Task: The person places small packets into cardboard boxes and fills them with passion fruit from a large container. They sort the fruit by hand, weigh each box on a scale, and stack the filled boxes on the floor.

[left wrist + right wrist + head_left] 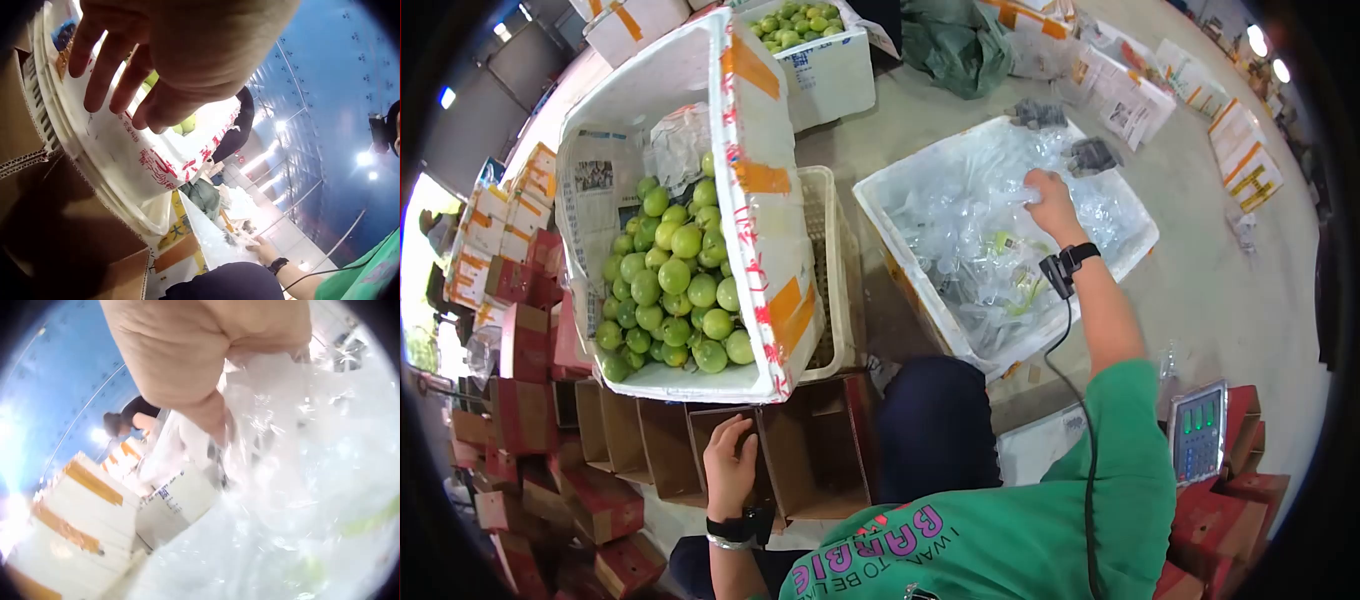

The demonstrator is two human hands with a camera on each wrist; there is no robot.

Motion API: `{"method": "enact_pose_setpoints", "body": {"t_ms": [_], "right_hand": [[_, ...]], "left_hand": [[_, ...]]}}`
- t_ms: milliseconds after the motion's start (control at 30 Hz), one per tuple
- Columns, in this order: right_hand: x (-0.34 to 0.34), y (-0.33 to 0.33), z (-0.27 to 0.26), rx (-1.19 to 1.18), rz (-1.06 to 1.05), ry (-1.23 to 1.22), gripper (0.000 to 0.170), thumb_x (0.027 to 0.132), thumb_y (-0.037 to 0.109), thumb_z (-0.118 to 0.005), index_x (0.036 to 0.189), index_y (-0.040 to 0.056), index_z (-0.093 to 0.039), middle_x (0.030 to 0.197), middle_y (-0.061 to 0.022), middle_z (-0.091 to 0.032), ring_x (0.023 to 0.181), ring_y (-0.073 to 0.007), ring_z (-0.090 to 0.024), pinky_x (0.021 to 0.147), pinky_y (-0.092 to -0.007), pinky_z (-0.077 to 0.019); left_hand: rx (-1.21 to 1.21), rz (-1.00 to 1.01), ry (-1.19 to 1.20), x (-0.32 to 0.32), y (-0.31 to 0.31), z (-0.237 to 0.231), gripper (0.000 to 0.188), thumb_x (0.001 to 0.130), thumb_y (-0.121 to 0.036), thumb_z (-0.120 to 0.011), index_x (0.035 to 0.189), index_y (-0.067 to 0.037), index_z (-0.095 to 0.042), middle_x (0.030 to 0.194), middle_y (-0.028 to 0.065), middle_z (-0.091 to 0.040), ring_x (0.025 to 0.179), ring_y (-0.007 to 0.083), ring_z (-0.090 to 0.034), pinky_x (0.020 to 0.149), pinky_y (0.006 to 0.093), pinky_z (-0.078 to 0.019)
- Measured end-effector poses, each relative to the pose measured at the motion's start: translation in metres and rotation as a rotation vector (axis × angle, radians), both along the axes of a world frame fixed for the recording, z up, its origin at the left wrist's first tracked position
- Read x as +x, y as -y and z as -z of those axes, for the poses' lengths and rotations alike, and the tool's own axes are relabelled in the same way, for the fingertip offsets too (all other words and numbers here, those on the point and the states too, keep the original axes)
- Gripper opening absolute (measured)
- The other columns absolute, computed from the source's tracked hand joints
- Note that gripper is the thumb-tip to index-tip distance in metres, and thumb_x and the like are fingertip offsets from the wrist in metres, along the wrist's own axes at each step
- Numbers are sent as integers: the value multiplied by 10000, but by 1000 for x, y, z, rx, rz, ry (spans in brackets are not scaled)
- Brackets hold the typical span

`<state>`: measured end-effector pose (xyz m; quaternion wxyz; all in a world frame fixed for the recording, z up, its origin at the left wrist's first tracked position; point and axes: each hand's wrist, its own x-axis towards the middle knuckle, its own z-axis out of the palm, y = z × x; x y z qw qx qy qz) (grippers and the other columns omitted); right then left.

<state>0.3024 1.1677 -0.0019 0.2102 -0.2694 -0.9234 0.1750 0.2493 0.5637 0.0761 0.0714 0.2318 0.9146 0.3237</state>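
Note:
My right hand (1052, 208) reaches into a white foam box (882, 215) filled with clear plastic packaging (970, 230). In the right wrist view the thumb and fingers pinch some of that crinkled plastic (269, 419); the fingertips are partly hidden by it. My left hand (730, 465), holding nothing, hangs with relaxed fingers over a row of open cardboard boxes (815, 440). Close ahead of it, a tilted white foam box (750, 210) holds a pile of round green fruit (675, 275) on newspaper. The left wrist view shows this hand's fingers spread loosely before the fruit box (156, 156).
A cream plastic crate (832, 270) lies under the tilted box. Another foam box (830, 80) of green fruit stands behind. At the right is a digital scale (1198, 430). Red and brown cartons (600, 495) pile up at the left; more taped foam boxes (1245, 155) line the back right.

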Motion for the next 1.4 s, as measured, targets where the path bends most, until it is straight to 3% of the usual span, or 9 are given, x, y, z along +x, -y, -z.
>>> {"method": "enact_pose_setpoints", "body": {"t_ms": [367,467,633,733,900,1067,1167,1333,1400], "right_hand": [[-8,87,-101,15,310,-701,364,667,14,-701,989,58,-535,996,-107,-586,945,-270,-546,832,-333,-420],[-11,196,-135,-742,-148,-1061,333,741,-76,-638,1006,87,-518,928,-7,-552,877,-121,-534,771,-256,-443],[-10,428,-127,-1445,-186,-1080,354,756,-105,-580,1040,89,-495,966,-36,-563,872,-160,-576,753,-289,-511],[13,517,-68,-986,-432,-734,413,700,-131,-514,1058,71,-473,1005,-21,-509,930,-111,-493,799,-258,-440],[31,559,-19,-1262,-708,-370,326,838,51,-606,1122,55,-445,1020,-15,-504,966,-94,-472,873,-250,-396],[36,561,-8,-1284,-853,-9,346,890,128,-587,1214,25,-521,1055,-49,-589,960,-109,-517,846,-256,-423],[38,548,1,-1128,-796,-2,279,937,195,-516,1181,64,-560,988,16,-593,872,-55,-540,709,-209,-445],[42,510,-13,-1559,-388,199,376,942,390,-454,1064,47,-548,747,-81,-654,722,-144,-655,547,-210,-447],[42,489,9,-1027,-398,523,503,895,426,-520,1197,30,-452,862,-163,-636,835,-277,-644,690,-349,-505]], "left_hand": [[307,177,218,-5,37,1,278,757,-9,-641,1034,-6,-623,970,156,-637,850,214,-642,735,292,-496],[635,294,649,7,20,12,628,777,-33,-687,1333,-69,-398,1212,175,-538,1119,238,-531,958,343,-423],[1253,361,1109,39,-22,30,1137,672,-249,-811,1449,-267,18,1390,154,-324,1256,321,-372,950,405,-407],[1596,198,1005,38,5,19,1062,700,-182,-784,1453,-221,-36,1345,101,-376,1179,249,-445,942,372,-419],[1376,69,898,39,84,47,488,768,-55,-701,1207,-19,-490,1072,67,-577,975,181,-570,880,319,-451],[1449,-360,884,57,105,64,172,805,-52,-640,964,-37,-576,889,46,-613,753,150,-601,606,273,-510],[1408,-429,920,57,119,72,143,833,-110,-623,949,-45,-569,872,58,-614,715,152,-602,542,265,-499],[1478,-470,944,65,143,91,211,859,-178,-608,1011,-46,-543,903,44,-604,743,125,-591,551,245,-506],[1487,-530,998,68,151,94,240,865,-210,-610,1038,-64,-532,955,43,-590,775,127,-591,554,228,-524]]}}
